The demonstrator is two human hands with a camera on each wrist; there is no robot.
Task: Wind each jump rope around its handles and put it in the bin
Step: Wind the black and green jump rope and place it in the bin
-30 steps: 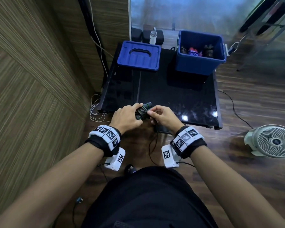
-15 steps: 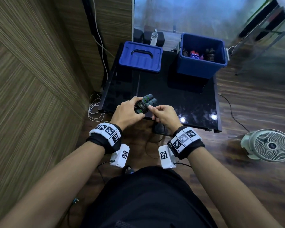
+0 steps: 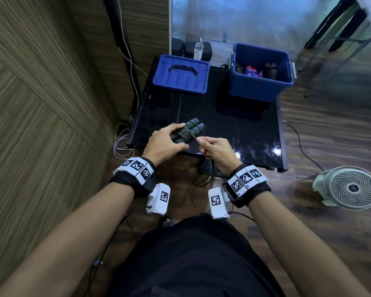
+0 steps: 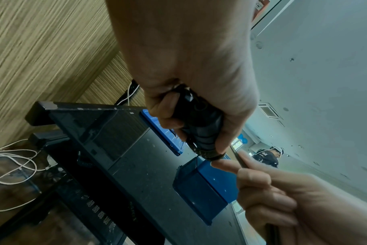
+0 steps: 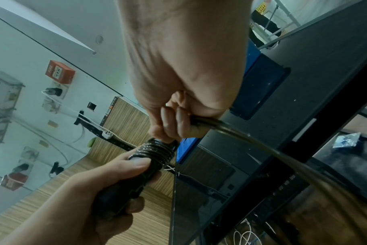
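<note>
While gripped, handles (image 3: pixel 187 133) in left hand (image 3: pixel 163 144), rope (image 5: pixel 230 128) in right hand (image 3: pixel 215 150).

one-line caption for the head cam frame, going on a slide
Left hand grips paired jump-rope handles while right hand winds the rope around them, open blue bin behind.

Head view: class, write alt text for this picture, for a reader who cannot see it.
Seen from above, a person's left hand grips two jump rope handles held together while the right hand pinches the rope and winds it around them, over a black table. Beyond stand a blue bin holding wound ropes and its lid.
</note>
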